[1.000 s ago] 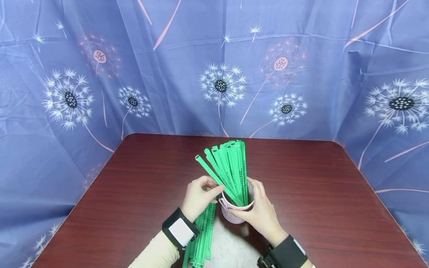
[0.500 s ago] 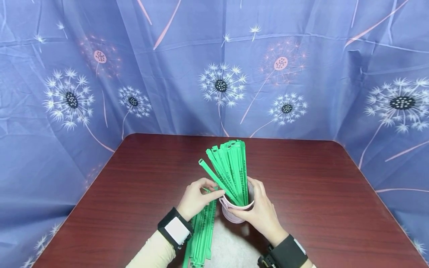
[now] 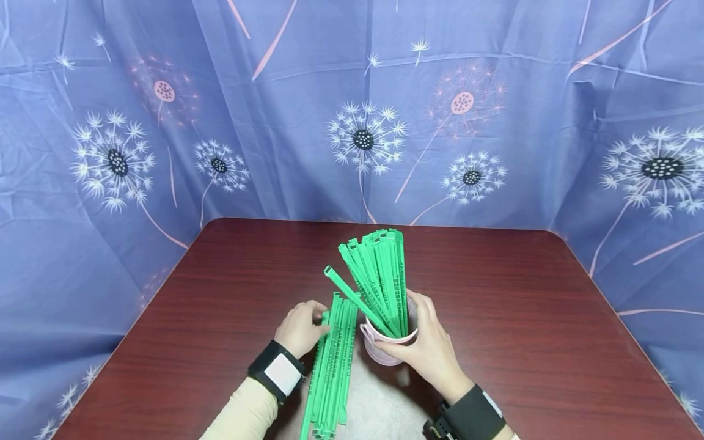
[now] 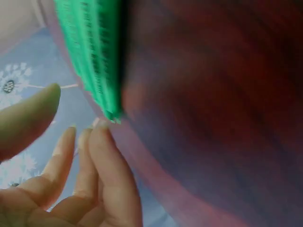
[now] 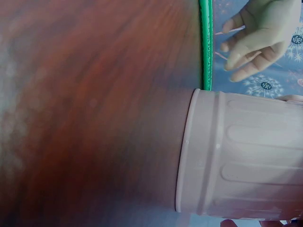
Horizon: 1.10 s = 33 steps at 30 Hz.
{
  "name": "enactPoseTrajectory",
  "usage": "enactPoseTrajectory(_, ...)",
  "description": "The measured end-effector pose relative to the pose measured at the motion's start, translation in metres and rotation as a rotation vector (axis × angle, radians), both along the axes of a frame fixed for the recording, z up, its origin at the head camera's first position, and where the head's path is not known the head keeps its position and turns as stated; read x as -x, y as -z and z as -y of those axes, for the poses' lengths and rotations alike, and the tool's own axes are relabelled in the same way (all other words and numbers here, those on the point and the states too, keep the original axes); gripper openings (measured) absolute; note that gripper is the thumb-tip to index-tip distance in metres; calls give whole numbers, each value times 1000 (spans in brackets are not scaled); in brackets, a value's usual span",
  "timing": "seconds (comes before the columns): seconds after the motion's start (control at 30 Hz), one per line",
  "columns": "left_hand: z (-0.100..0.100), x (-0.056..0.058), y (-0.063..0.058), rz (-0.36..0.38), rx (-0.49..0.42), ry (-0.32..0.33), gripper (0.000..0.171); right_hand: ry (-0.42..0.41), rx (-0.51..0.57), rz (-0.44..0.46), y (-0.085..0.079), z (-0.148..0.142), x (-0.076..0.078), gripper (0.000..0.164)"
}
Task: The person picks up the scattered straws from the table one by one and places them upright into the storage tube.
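Observation:
A small pale pink bucket (image 3: pixel 379 353) stands on the table, and my right hand (image 3: pixel 431 345) grips it, thumb on the near side, fingers round the far right. Long green strips with dark lettering (image 3: pixel 385 275) fan upward out of it. One strip (image 3: pixel 341 284) leans out to the left, apart from the bunch. Left of the bucket lies a pile of similar green strips (image 3: pixel 331 373). My left hand (image 3: pixel 301 329) is at the pile's upper left edge. In the left wrist view, its thumb and fingers (image 4: pixel 116 175) are spread, holding nothing, beside the strips' ends (image 4: pixel 111 111).
A pale grey sheet or patch (image 3: pixel 374 403) shows under the pile and in front of the bucket. The dark red wooden table (image 3: pixel 495 287) extends on both sides. Behind it hangs a blue curtain (image 3: pixel 286 122) with dandelion prints.
My left hand has let go of the leaning strip at the bucket's rim and moved left and down to the pile. That strip tilts further left. The right hand stays on the bucket.

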State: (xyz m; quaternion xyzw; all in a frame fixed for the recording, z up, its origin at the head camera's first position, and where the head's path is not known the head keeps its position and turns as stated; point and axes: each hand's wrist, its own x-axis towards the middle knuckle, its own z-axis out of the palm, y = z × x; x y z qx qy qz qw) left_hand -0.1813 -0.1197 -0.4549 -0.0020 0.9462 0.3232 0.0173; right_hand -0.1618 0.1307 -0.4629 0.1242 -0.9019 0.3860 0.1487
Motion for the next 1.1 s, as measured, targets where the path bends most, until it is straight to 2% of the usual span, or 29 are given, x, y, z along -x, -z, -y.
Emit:
enactPoseTrajectory(0.1, 2, 0, 2, 40, 40, -14, 35, -1, 1, 0, 0, 0, 0, 103)
enactPoseTrajectory(0.3, 3, 1, 1, 98, 60, -43, 36, 0, 5, 2, -1, 0, 0, 103)
enactPoseTrajectory(0.73, 3, 5, 7, 98, 57, -25, 30, 6, 12, 6, -1, 2, -1, 102)
enactPoseTrajectory(1.1, 5, 4, 11, 124, -93, -15, 16, 10, 13, 7, 0, 2, -1, 102)
